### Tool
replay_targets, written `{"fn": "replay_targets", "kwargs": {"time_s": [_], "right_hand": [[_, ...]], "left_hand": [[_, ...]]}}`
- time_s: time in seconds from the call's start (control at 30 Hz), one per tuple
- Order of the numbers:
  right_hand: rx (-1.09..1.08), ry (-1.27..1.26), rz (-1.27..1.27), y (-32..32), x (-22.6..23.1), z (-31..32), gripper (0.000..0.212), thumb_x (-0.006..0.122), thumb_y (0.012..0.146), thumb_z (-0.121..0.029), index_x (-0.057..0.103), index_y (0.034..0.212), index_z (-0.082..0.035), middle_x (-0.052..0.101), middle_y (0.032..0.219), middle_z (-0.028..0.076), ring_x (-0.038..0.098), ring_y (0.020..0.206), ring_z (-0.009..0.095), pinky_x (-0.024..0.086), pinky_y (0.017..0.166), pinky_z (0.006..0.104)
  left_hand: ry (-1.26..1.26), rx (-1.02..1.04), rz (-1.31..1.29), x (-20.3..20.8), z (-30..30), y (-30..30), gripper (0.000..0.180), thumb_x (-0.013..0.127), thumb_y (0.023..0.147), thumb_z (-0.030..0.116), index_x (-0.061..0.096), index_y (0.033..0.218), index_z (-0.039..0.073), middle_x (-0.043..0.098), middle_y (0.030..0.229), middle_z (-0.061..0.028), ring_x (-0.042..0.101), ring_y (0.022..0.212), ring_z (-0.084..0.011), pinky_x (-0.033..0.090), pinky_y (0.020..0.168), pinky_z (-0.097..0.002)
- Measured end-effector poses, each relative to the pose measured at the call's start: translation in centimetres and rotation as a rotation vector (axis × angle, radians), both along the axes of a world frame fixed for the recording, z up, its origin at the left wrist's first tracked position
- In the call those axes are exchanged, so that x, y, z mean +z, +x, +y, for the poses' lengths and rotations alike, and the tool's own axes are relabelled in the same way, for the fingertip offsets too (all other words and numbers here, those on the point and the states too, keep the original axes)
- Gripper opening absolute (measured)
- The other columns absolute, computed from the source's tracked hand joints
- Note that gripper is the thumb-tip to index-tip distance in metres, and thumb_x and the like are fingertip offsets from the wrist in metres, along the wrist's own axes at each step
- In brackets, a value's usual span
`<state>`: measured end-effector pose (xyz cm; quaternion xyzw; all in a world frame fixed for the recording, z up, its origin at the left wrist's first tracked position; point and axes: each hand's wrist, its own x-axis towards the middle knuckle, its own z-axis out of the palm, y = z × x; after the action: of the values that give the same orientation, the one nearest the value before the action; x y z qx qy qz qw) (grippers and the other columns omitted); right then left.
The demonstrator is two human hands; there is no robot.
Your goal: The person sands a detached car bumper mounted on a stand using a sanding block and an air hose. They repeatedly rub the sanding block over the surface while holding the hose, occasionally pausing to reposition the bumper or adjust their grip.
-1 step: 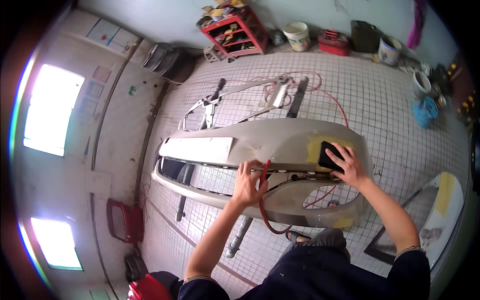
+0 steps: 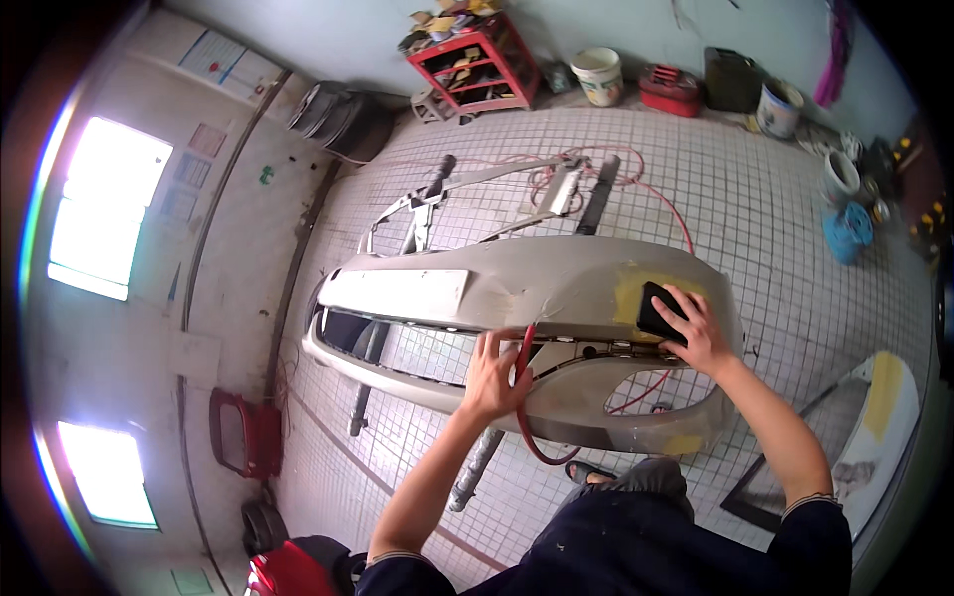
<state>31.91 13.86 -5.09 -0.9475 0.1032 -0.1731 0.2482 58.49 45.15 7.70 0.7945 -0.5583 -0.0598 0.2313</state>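
Note:
A beige car bumper lies across the middle of the view, raised above the floor on a stand. My right hand holds a black sanding block flat against a yellow filler patch at the bumper's right end. Near the bumper's central opening, my left hand is closed on a thin red hose. The hose end points up at the bumper surface, with faint streaks like water beside it. Below the fingers the hose loops down past the bumper's near edge. The left fingertips are partly hidden.
Metal stand legs reach under the bumper. A red hose trails over the tiled floor beyond it. A white panel with yellow filler leans at right. Buckets, a red toolbox and a red shelf line the far wall.
My left hand's fingers have shifted slightly around the hose, and faint streaks show more plainly at its end. The right hand and block stay on the filler patch. The whole view has shifted a little.

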Motion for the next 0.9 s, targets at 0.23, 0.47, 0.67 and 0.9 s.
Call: {"fn": "replay_targets", "kwargs": {"time_s": [0.23, 0.47, 0.67, 0.9], "right_hand": [[-0.032, -0.008, 0.04, 0.6, 1.0, 1.8, 0.117, 0.097, 0.067, -0.006, 0.045, 0.17, -0.024, 0.039, 0.174, 0.014, 0.042, 0.151, 0.043, 0.038, 0.126, 0.0527], [-0.053, -0.038, 0.032, 0.4, 0.7, 1.7, 0.113, 0.087, 0.069, 0.001, 0.045, 0.171, -0.022, 0.04, 0.175, 0.015, 0.043, 0.149, 0.044, 0.037, 0.127, 0.0513], [-0.049, -0.069, 0.032, 1.0, 3.7, 2.6, 0.112, 0.092, 0.069, -0.001, 0.047, 0.17, -0.022, 0.044, 0.172, 0.014, 0.047, 0.144, 0.043, 0.04, 0.124, 0.0504], [0.024, -0.143, -0.056, 5.7, 7.7, 3.5, 0.109, 0.097, 0.067, -0.005, 0.054, 0.165, -0.022, 0.05, 0.167, 0.014, 0.05, 0.14, 0.039, 0.041, 0.122, 0.0489]], "left_hand": [[0.403, 0.283, 0.129, 1.1, 4.5, -2.3, 0.031, 0.061, 0.099, 0.032, 0.049, 0.107, 0.003, 0.067, 0.074, -0.0207, 0.069, 0.074, -0.0459, 0.053, 0.069, -0.056], [0.339, 0.172, 0.109, -0.1, 6.0, -1.2, 0.034, 0.06, 0.098, 0.037, 0.049, 0.106, 0.005, 0.065, 0.067, -0.018, 0.066, 0.066, -0.0453, 0.051, 0.062, -0.0561], [0.284, 0.241, 0.115, 1.5, 7.1, -1.0, 0.033, 0.06, 0.097, 0.037, 0.053, 0.106, 0.006, 0.067, 0.071, -0.0189, 0.067, 0.069, -0.045, 0.052, 0.064, -0.0557], [0.171, 0.318, 0.144, 2.9, 9.6, 3.8, 0.031, 0.062, 0.095, 0.035, 0.058, 0.109, 0.007, 0.07, 0.081, -0.0234, 0.07, 0.082, -0.0487, 0.054, 0.075, -0.0588]]}}
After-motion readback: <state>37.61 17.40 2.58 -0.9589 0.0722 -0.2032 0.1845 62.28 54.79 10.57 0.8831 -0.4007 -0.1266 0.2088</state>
